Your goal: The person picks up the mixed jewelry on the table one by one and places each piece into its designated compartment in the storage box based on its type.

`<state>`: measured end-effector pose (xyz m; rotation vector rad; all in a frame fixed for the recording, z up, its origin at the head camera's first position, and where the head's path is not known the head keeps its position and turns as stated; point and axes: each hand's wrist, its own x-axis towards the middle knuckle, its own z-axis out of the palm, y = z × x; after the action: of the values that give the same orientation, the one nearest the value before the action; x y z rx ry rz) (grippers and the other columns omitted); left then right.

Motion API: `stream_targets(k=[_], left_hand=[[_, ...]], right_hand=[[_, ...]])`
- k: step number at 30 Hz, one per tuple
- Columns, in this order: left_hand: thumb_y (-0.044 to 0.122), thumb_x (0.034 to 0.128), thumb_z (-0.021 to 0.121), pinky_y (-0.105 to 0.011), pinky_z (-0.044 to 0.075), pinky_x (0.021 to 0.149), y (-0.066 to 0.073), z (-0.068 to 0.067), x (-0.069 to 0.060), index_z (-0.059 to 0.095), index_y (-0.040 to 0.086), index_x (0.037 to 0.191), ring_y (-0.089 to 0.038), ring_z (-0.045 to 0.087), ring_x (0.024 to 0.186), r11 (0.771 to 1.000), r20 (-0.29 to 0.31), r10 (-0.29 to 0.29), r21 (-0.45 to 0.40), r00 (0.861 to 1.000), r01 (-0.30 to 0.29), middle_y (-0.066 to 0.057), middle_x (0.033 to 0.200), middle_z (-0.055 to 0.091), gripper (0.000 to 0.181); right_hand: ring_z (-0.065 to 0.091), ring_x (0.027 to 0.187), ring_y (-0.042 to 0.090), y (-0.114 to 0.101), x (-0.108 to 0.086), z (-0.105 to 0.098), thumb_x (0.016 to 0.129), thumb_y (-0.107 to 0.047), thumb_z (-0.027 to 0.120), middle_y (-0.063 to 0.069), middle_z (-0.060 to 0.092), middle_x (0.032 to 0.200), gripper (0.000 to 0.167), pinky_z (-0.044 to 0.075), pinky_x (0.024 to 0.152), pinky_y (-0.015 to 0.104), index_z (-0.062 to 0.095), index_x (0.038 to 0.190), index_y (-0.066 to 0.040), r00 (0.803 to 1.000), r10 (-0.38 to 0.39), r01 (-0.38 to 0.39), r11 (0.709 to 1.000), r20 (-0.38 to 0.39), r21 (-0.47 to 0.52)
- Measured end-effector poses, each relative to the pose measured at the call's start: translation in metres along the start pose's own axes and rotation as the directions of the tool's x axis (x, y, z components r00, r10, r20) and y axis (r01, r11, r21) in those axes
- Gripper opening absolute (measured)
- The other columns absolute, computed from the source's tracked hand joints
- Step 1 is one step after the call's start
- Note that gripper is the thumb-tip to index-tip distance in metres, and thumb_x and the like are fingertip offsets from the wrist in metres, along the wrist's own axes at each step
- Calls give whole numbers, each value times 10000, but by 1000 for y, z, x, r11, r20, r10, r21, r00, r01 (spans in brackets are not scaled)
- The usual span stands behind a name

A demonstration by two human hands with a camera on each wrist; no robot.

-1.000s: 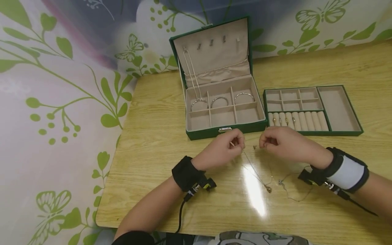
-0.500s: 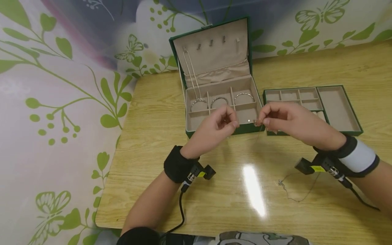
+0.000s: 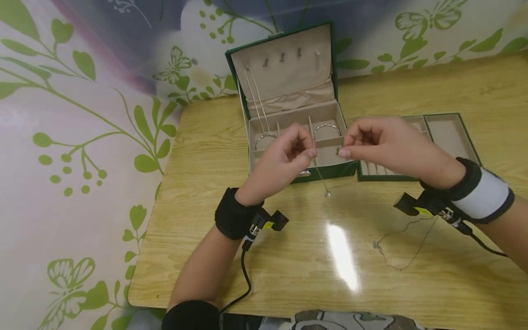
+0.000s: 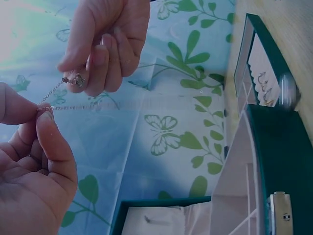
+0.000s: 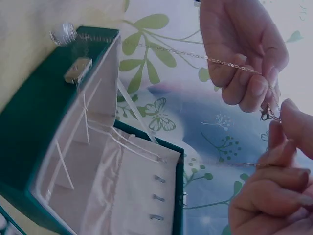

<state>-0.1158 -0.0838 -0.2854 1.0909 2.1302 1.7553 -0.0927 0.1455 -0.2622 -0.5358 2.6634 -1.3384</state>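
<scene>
My left hand (image 3: pixel 284 158) and right hand (image 3: pixel 392 146) face each other in front of the open jewelry box (image 3: pixel 323 172), raised above the table. Between them they hold a fine-chain necklace (image 3: pixel 321 176), thumbs and fingers pinching its ends. A small metal clasp (image 5: pixel 265 115) shows at my right fingertips in the right wrist view. The pendant (image 3: pixel 327 194) hangs below on the chain; it is a blurred round shape in the right wrist view. In the left wrist view, the left hand (image 4: pixel 44 156) pinches the chain near the right hand (image 4: pixel 107 49).
Inside the box are bangles (image 3: pixel 327 131) in compartments, and a necklace (image 3: pixel 257 98) hangs from a lid hook. A green tray (image 3: pixel 470 142) stands to the right, partly behind my right hand. Another necklace (image 3: pixel 400 269) lies on the table (image 3: pixel 297 266).
Both hands have risen from the tabletop toward the box, lifting the necklace. Its pendant, lying on the table a second ago, now hangs in the air.
</scene>
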Motion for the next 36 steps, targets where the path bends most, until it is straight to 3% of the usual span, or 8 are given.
stream_targets(k=[8,20,24,31,36], left_hand=[[-37,910,463,-257,377,670,4,-5,2,452,27,898,-170,443,755,999,-33,12,42,999,-11,-100,906,492,66],[-21,905,482,-247,421,703,6,-6,2,470,-8,925,-155,486,793,998,-54,21,67,998,-18,-97,920,507,27],[-28,919,491,-237,424,706,5,-4,4,478,19,931,-157,493,798,997,-54,12,73,998,-8,-97,923,510,50],[-10,935,488,-235,417,699,7,-8,10,487,-7,948,-143,486,802,997,-110,18,70,994,-11,-97,935,514,13],[42,960,505,-238,419,700,4,-16,7,506,-21,1000,-186,502,832,998,-209,-6,63,978,20,-108,967,525,74]], right_hand=[[471,595,143,-12,8,-5,867,-247,696,0,638,757,97,365,526,242,718,924,-171,992,-33,30,999,-125,-23],[369,504,142,-25,13,-8,877,-205,684,28,557,672,93,296,485,260,723,938,-147,979,-135,120,987,-150,-103],[378,506,124,-31,15,-9,879,-156,677,5,569,678,68,308,488,243,721,922,-128,962,-223,201,969,-160,-141],[395,528,98,-48,29,-17,862,-95,688,-38,605,752,44,313,507,212,719,892,-96,911,-392,347,896,-129,-278],[406,547,114,-63,46,-20,878,-127,674,-13,630,806,60,308,530,219,718,906,-97,915,-389,346,894,-109,-285]])
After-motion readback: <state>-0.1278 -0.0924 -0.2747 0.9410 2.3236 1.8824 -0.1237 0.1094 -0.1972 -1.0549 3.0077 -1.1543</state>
